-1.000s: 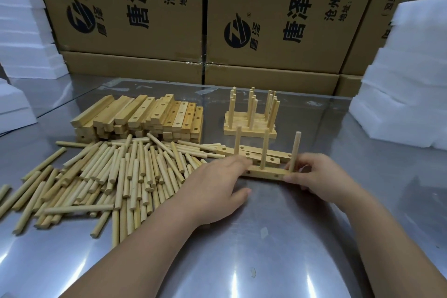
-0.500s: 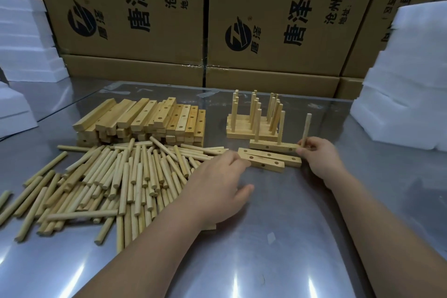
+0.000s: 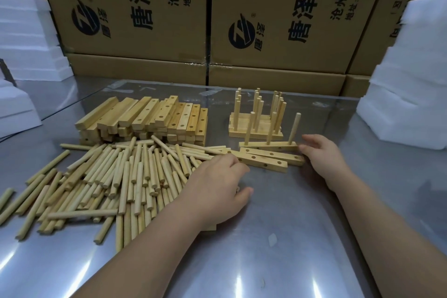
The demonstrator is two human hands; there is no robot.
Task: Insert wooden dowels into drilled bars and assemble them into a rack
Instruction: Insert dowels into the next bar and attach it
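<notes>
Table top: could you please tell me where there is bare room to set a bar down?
Bare table lies between the left hand and right hand, and from the right hand to the foam blocks. Crowded: loose dowels, stacked bars.

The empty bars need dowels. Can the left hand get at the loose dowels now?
Probably yes: the left hand is at the pile's right edge, and loose dowels lie uncovered beside its fingers, nothing between.

My left hand [image 3: 217, 191] covers part of the dowel pile [image 3: 116, 176] and most of a bar [image 3: 211, 228] beneath it; cartons [image 3: 278, 19] cropped above.
</notes>
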